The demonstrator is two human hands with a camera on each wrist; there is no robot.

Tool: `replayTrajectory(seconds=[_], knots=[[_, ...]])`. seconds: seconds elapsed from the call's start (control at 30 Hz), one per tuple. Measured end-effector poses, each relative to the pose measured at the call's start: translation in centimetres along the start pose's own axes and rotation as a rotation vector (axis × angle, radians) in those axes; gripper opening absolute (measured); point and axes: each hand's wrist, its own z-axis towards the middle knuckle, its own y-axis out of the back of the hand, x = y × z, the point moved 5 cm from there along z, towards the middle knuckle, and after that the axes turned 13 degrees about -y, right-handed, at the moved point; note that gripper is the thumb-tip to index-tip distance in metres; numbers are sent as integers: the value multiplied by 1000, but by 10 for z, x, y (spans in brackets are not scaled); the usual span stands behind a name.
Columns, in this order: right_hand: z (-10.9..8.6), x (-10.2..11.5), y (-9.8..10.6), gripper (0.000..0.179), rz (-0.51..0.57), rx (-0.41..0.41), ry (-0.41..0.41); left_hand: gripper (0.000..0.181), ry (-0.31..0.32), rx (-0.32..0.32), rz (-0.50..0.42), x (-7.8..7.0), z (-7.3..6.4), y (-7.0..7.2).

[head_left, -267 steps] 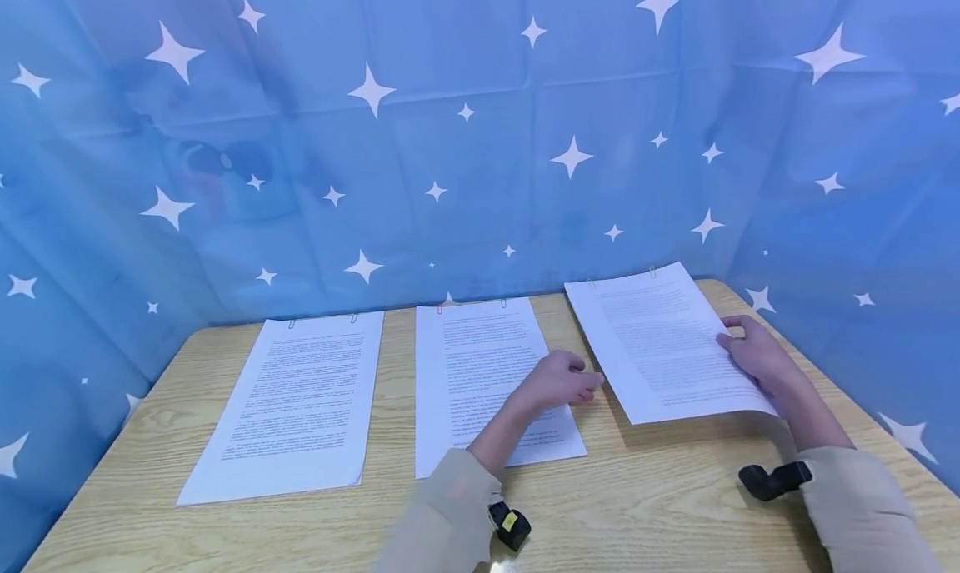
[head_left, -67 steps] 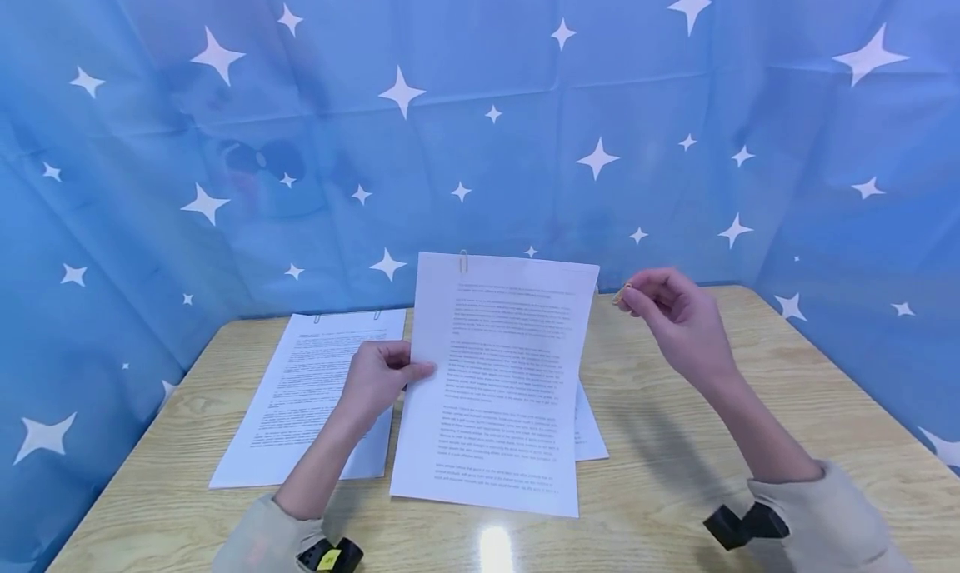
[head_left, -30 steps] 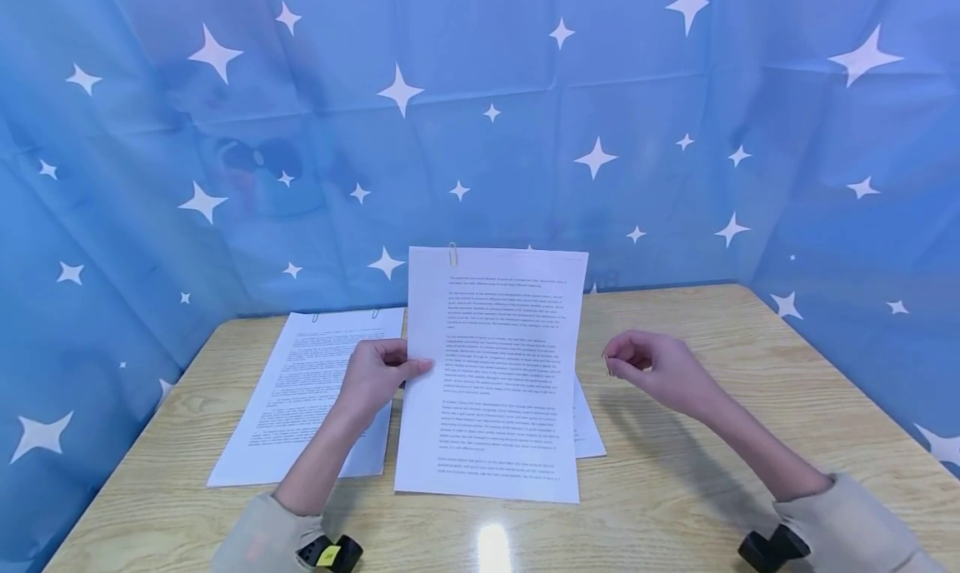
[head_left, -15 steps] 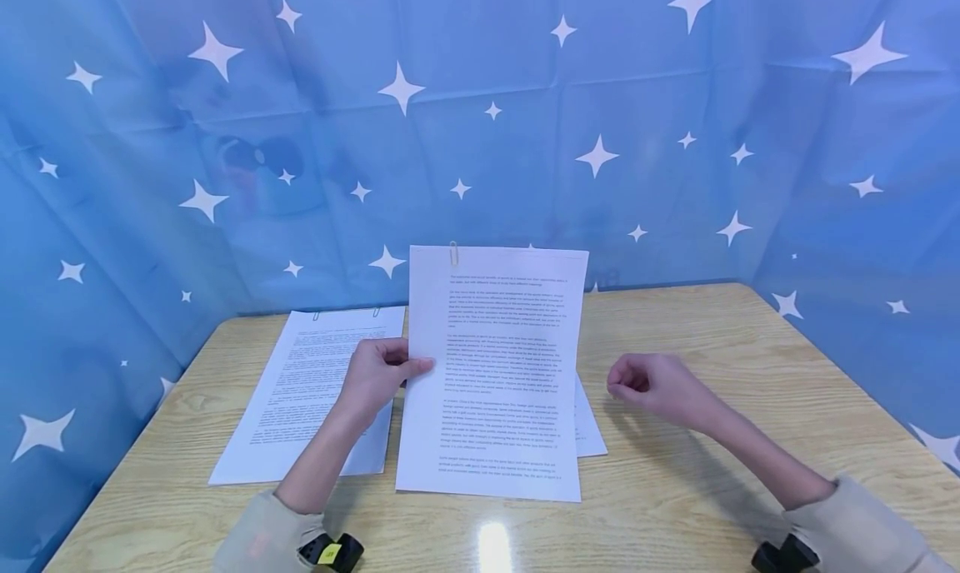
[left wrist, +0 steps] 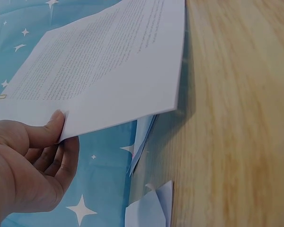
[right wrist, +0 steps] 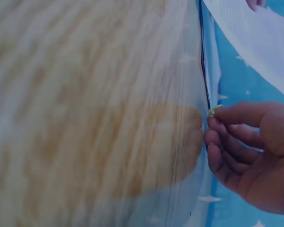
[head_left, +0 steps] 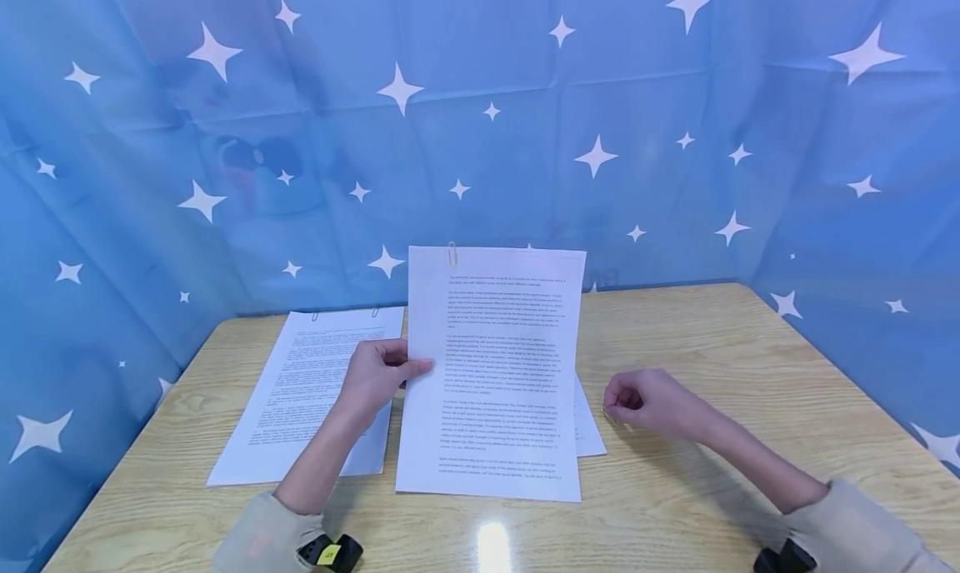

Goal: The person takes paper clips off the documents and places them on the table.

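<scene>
My left hand (head_left: 375,379) pinches the left edge of a printed paper sheaf (head_left: 498,365), thumb in front, and holds it raised and tilted toward me over the table. One pale paper clip (head_left: 452,255) sits at its upper left edge; none shows at the upper right. To the right, my right hand (head_left: 654,400) is low at the tabletop, fingers curled. In the right wrist view its thumb and forefinger pinch a small yellow paper clip (right wrist: 212,112) close to the surface. Whether the clip touches the table, I cannot tell.
Another printed stack (head_left: 307,390) with two clips on its top edge lies at the left of the wooden table (head_left: 735,348). A lower stack (head_left: 588,427) is mostly hidden behind the raised sheaf. A blue star-patterned curtain (head_left: 480,140) hangs behind.
The sheaf from the right side now stands raised at the middle in my left hand. My right hand, holding the yellow paper clip, has come down from beside its top to the tabletop.
</scene>
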Motion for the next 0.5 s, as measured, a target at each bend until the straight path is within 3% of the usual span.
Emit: replayTrajectory(seconds=[0.5], knots=[[-5, 3, -4, 12, -10, 53, -7, 15, 4, 6, -17, 1, 1, -1]])
